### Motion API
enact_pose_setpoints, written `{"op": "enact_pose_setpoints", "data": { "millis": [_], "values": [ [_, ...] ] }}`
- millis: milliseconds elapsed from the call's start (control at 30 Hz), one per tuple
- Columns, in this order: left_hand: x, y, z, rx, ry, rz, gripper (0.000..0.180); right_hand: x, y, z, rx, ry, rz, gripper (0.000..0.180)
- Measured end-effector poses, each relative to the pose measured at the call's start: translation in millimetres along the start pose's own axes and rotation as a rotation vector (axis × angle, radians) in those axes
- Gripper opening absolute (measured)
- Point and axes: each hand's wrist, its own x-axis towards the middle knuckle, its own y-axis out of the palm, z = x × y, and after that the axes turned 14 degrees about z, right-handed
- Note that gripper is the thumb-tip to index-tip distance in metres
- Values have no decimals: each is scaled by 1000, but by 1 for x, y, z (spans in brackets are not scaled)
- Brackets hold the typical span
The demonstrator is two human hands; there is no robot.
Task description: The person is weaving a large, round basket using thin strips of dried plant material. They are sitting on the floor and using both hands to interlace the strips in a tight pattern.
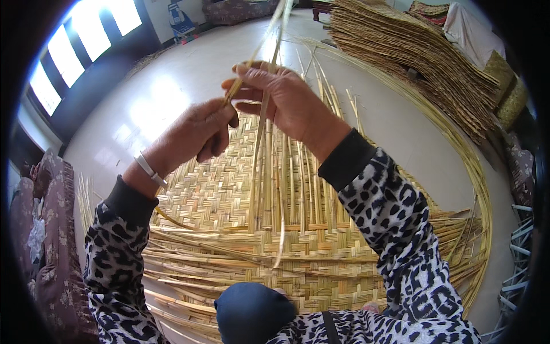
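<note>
My left hand (pixel 213 127), with a silver bracelet at the wrist, pinches the lower end of a thin straw-coloured reed strip (pixel 264 43). My right hand (pixel 281 100) has its thumb and forefinger closed on the same strip a little higher, its other fingers loosely bent. Another pale strip (pixel 259 143) runs past the right palm and hangs toward the mat; whether the fingers grip it I cannot tell. Below both hands lies a woven reed mat (pixel 200 192) in a diagonal pattern. Loose reed ends (pixel 301 189) stick out of its middle, pointing away from me.
Long loose reeds (pixel 472 166) curve along the floor at right. A tall stack of brown woven mats (pixel 412 69) stands at the back right. A flower-patterned sofa (pixel 60 229) is at left, a metal rack (pixel 515 264) at right. My blue-clad knee (pixel 252 315) is over the mat's near edge.
</note>
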Motion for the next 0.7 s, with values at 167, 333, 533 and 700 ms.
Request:
{"op": "enact_pose_setpoints", "data": {
  "millis": [167,333,533,700],
  "values": [
    [8,15,18,3,-23,-87,28,-12,-9,-11,25,6,15,24],
    [11,28,31,221,140,-378,25,-13,-9,-16,113,43,-146,21],
    [15,37,42,264,81,-454,24,-18,-10,-17,93,41,-170,30],
    [25,35,56,528,130,-637,21,-19,-5,-29,66,3,-187,32]
  ]
}}
